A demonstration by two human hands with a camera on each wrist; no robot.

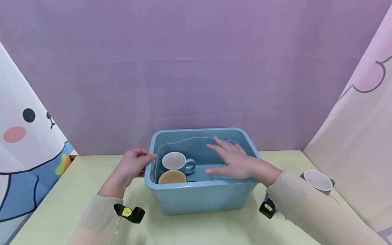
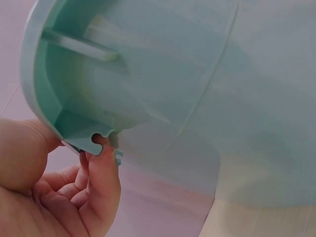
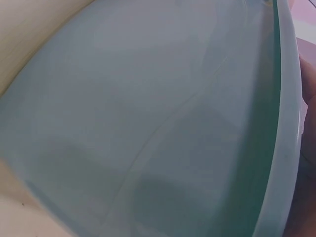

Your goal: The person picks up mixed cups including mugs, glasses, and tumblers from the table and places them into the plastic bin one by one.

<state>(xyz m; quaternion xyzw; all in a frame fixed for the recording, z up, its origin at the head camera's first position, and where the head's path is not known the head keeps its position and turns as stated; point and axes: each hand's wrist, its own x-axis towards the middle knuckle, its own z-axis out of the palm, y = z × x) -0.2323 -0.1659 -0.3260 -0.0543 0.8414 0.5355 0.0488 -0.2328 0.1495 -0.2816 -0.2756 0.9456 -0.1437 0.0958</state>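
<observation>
My left hand [image 1: 132, 167] grips the left end of the tub [image 1: 205, 197], thumb at the rim and fingers curled beneath it. My right hand [image 1: 233, 163] holds nothing; its fingers are spread over the tub's right half, pointing left. Whether my right wrist touches the rim, I cannot tell. The tub sits on the surface [image 1: 210, 234], its long axis running left to right between my hands.

Inside, the white-lined mug [image 1: 174, 161] and the tan-lined mug [image 1: 173, 177] stand in the left end, nearer my left hand but across the wall from it. From my right fingers they lie leftward, with the white-lined mug's handle [image 1: 191, 166] turned towards that hand.
</observation>
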